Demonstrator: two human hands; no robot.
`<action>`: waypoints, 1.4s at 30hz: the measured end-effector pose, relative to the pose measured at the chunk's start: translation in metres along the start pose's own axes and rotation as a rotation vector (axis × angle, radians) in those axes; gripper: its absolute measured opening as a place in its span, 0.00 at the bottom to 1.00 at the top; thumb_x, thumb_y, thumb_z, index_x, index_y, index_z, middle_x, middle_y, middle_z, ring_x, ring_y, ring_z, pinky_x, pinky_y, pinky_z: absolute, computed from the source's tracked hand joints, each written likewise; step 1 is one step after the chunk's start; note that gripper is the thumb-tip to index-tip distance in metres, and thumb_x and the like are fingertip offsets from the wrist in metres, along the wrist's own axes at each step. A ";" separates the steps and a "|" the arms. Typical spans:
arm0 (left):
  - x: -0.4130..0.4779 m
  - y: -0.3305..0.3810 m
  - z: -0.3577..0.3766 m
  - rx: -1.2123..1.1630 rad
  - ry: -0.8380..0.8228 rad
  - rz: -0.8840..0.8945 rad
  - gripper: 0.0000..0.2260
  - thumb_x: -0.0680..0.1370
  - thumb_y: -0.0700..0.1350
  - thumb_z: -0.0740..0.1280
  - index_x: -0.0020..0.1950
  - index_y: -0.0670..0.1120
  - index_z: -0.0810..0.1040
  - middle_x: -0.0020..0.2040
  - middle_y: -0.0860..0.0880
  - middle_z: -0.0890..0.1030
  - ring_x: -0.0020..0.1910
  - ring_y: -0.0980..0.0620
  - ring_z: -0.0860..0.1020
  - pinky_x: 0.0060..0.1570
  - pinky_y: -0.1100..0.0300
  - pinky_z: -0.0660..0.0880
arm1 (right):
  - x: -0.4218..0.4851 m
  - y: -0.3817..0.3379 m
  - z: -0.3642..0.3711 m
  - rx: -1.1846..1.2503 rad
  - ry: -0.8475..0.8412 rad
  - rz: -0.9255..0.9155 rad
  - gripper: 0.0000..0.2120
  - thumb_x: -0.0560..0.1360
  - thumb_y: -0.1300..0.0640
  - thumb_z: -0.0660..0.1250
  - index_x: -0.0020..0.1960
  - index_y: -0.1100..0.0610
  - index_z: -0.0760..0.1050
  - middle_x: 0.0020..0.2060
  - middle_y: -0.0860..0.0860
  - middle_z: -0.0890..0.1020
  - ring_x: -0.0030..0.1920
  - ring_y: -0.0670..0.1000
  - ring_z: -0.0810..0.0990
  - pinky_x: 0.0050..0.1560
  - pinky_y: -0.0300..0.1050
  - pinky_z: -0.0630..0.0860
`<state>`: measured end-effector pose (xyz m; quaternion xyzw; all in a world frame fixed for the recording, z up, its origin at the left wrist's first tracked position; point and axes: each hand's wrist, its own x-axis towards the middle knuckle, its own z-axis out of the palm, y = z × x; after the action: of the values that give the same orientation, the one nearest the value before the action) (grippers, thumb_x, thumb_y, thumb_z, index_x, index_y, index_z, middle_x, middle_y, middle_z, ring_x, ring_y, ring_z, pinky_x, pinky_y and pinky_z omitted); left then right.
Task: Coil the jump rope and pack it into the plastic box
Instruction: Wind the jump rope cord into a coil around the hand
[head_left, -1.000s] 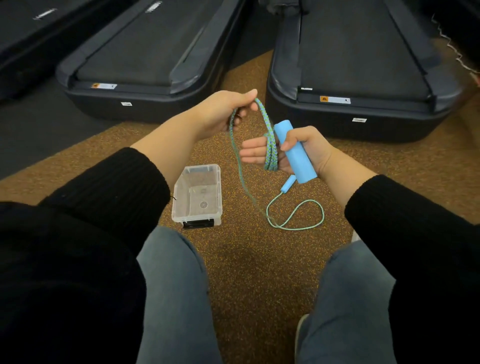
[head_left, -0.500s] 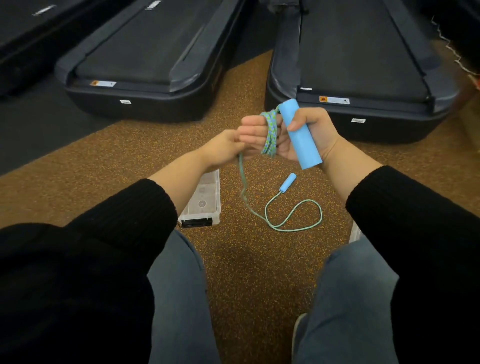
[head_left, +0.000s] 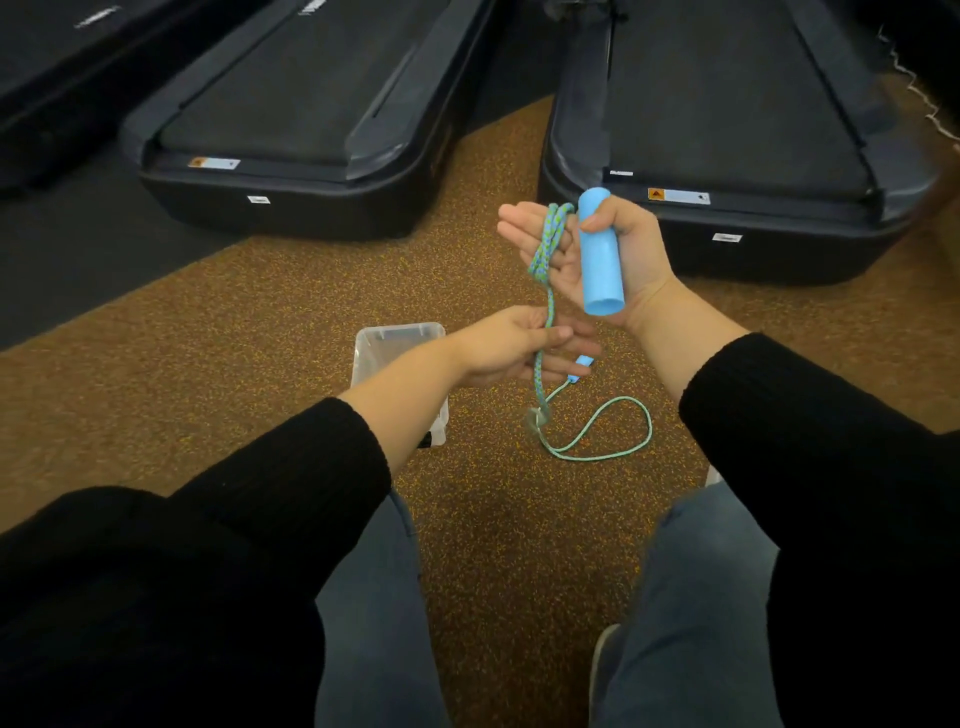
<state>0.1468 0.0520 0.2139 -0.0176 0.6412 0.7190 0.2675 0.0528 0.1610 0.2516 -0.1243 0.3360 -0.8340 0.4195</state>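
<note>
One jump rope (head_left: 543, 249) part-coiled on the right hand (head_left: 628, 249); one plastic box (head_left: 400, 328) on the floor (head_left: 260, 338).
The clear box stands open-topped, partly covered by the left forearm; the rope is wholly outside it. The right hand clamps one large blue handle (head_left: 600, 260) under its thumb, fingers straight with coils round them. The left hand (head_left: 511, 345) pinches the strand hanging below. A second, smaller handle (head_left: 583, 364) and one loose loop lie on the floor.

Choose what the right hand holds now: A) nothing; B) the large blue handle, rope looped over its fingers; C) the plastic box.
B: the right hand clamps the blue handle under its thumb, and the rope hangs in loops across its fingers.
</note>
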 end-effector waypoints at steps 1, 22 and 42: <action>-0.001 -0.001 0.000 0.010 -0.019 -0.025 0.11 0.82 0.40 0.54 0.60 0.44 0.72 0.51 0.55 0.83 0.43 0.57 0.84 0.47 0.62 0.78 | -0.002 0.001 0.000 -0.003 0.012 0.014 0.27 0.63 0.64 0.61 0.62 0.70 0.73 0.59 0.65 0.79 0.60 0.61 0.79 0.61 0.50 0.76; -0.026 0.045 -0.011 0.661 -0.049 -0.160 0.10 0.78 0.49 0.63 0.53 0.47 0.80 0.47 0.51 0.85 0.36 0.53 0.83 0.25 0.67 0.72 | -0.026 0.023 -0.011 -0.453 0.200 0.247 0.16 0.64 0.62 0.54 0.41 0.60 0.79 0.29 0.52 0.81 0.28 0.48 0.79 0.31 0.36 0.75; -0.029 0.087 -0.033 0.570 0.078 0.094 0.13 0.78 0.47 0.63 0.36 0.46 0.78 0.19 0.54 0.67 0.19 0.57 0.72 0.24 0.67 0.69 | -0.022 0.027 -0.017 -0.397 0.037 0.190 0.17 0.57 0.64 0.56 0.39 0.67 0.79 0.36 0.60 0.84 0.39 0.58 0.85 0.45 0.48 0.81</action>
<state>0.1252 0.0075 0.2981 0.0606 0.8273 0.5202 0.2031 0.0750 0.1744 0.2228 -0.1572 0.5116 -0.7103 0.4573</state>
